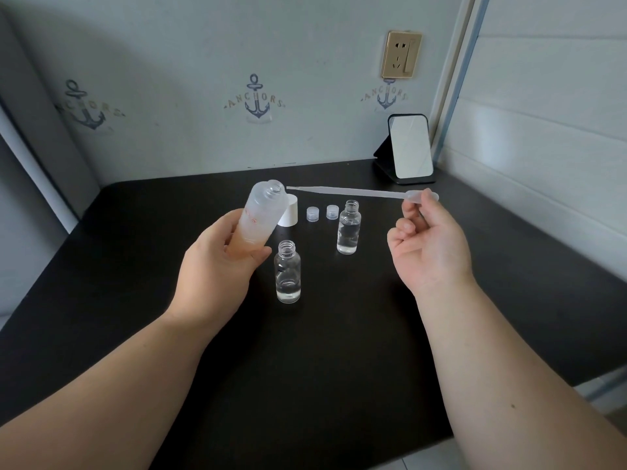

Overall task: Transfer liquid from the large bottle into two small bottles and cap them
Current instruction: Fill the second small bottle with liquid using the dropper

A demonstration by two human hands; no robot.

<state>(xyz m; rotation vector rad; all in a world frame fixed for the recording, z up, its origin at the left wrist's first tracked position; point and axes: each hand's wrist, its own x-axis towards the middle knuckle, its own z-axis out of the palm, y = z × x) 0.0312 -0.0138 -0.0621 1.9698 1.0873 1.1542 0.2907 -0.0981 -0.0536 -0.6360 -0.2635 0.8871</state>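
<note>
My left hand (pixel 217 266) grips the frosted large bottle (pixel 259 215), uncapped and tilted with its mouth up and to the right. My right hand (pixel 427 245) pinches the bulb of a clear plastic pipette (pixel 356 192), held level, its tip just right of the bottle's mouth. A small clear bottle (pixel 288 273) stands open near the front with a little liquid at its bottom. Farther back and to the right, a second small bottle (pixel 348 228) stands open and is mostly full. Two small clear caps (pixel 322 213) rest behind them beside the large white cap (pixel 290 212).
The black table (pixel 305 368) meets the wall at the back and on the right. A small mirror on a black stand (pixel 409 149) sits at the back right corner. A wall socket (pixel 402 56) is above it.
</note>
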